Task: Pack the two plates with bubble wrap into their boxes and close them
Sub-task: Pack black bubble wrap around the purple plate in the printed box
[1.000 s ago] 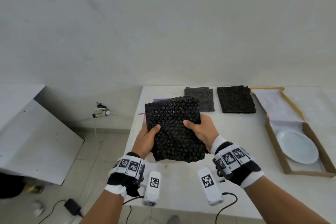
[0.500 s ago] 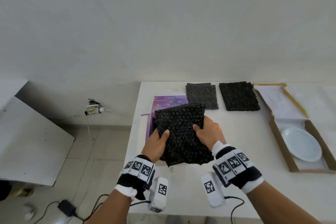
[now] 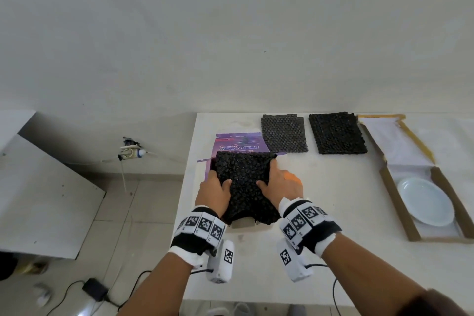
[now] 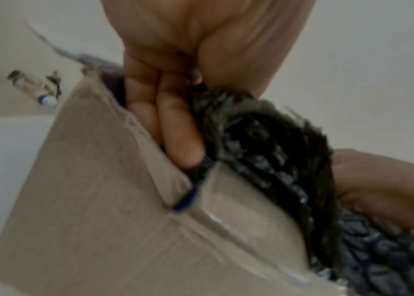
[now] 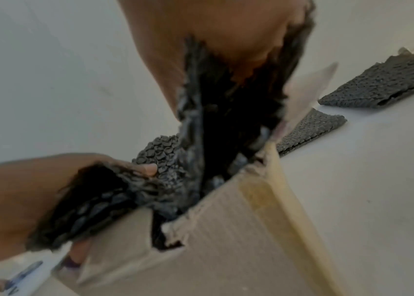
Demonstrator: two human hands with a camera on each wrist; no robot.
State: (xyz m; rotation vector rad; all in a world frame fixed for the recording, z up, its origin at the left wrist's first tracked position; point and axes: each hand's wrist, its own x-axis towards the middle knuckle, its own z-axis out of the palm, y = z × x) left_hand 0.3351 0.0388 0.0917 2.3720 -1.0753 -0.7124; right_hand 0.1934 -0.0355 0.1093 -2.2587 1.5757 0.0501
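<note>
Both hands hold a black bubble-wrap bundle (image 3: 245, 177) by its sides, low inside the open purple-lidded cardboard box (image 3: 242, 224) at the table's left. My left hand (image 3: 216, 188) grips the bundle's left edge, thumb on top. My right hand (image 3: 278, 181) grips the right edge. The left wrist view shows the fingers (image 4: 175, 130) curled under the bundle (image 4: 264, 144) just inside the box wall (image 4: 99, 200). In the right wrist view the bundle (image 5: 221, 120) dips behind the box corner (image 5: 238, 230). What the wrap covers is hidden. A white plate (image 3: 425, 201) lies bare in a brown box (image 3: 392, 192) at the right.
Two folded black bubble-wrap sheets (image 3: 284, 133) (image 3: 337, 133) lie at the table's back edge. The purple lid (image 3: 238, 145) stands open behind the bundle. The brown box's lid (image 3: 384, 133) is folded back. The floor left of the table holds a cable and an adapter (image 3: 95, 290).
The hands have carried the bundle from mid-air down and away from me, into the purple box. The grip on both sides is unchanged.
</note>
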